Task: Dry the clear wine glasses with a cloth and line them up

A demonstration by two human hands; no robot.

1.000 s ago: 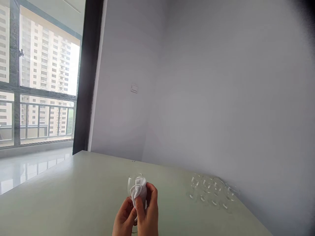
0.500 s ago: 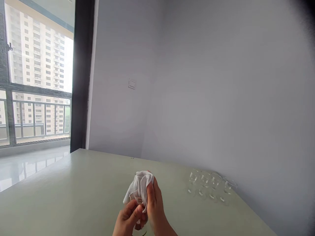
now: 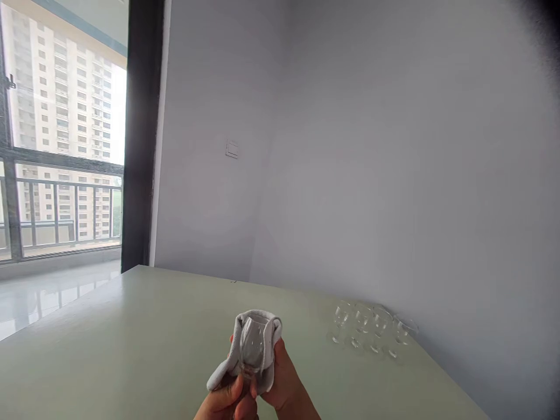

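A clear stemmed glass [image 3: 254, 344] stands upright above the near part of the table, with a white cloth [image 3: 224, 368] draped behind it and around both sides of its bowl. My left hand [image 3: 227, 402] is closed low on the glass, its fingers pinching the stem below the bowl. On the right side, my right hand [image 3: 284, 373] wraps around the cloth, pressing it to the bowl; part of its fingers is hidden behind the cloth. The base of the glass is hidden by my fingers.
Several stemmed glasses [image 3: 380, 322] stand in a row on the pale green table [image 3: 131, 338], near its right edge by the wall. A light switch [image 3: 232, 149] is on the grey wall. A window with a dark frame [image 3: 140, 140] is at the left.
The cloth, earlier bunched at the right and top of the glass, now spreads behind the bowl and over both sides. My right hand has moved slightly lower and to the right.
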